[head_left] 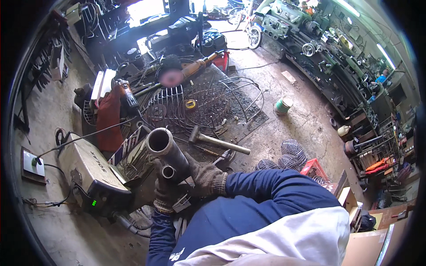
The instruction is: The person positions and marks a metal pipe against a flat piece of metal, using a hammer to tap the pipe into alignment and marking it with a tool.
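Both my hands wear brown-grey knitted gloves and are closed round a thick steel pipe (176,159). Its open end faces up and to the left, and a short, narrower pipe stub (168,172) juts from its near side. My left hand (163,195) grips low on the left, close beside the stub. On the right side, my right hand (207,178) wraps the pipe, its fingertips partly hidden behind it. Just beyond the pipe, a hammer (222,141) with a wooden handle lies on the dark metal worktable (250,116).
A box-shaped welding machine (91,164) with cables stands at left. Across the table lie an angle grinder (128,94), a yellow tape measure (190,104), a metal grate (165,98) and loose cables. Right are a green spool (282,106), wire coils (293,153) and a red crate (314,170).
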A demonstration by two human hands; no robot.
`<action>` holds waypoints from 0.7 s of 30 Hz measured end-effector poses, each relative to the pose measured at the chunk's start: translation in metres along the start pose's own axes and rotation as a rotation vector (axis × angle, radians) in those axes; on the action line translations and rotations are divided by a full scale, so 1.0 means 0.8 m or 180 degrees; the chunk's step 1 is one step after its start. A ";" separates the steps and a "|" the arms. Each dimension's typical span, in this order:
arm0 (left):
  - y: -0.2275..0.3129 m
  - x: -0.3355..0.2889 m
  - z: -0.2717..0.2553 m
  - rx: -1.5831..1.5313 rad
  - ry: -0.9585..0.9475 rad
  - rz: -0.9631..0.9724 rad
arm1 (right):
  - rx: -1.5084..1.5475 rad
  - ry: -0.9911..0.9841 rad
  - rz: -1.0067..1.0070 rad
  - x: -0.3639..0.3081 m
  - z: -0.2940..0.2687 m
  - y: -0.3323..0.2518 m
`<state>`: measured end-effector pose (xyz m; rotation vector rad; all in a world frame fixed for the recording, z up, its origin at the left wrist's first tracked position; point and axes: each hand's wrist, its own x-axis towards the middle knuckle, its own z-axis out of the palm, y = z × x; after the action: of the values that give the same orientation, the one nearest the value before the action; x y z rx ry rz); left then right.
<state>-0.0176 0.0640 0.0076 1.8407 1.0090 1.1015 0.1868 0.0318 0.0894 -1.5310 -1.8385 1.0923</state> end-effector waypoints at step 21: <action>-0.040 -0.020 0.060 0.0347 0.0833 -0.0916 | -0.0638 -0.1586 -0.0674 0.060 -0.071 0.048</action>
<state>0.0132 0.0529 -0.0426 1.5953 1.4614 1.1461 0.2422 0.0943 0.0836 -1.1955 -2.4448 1.3005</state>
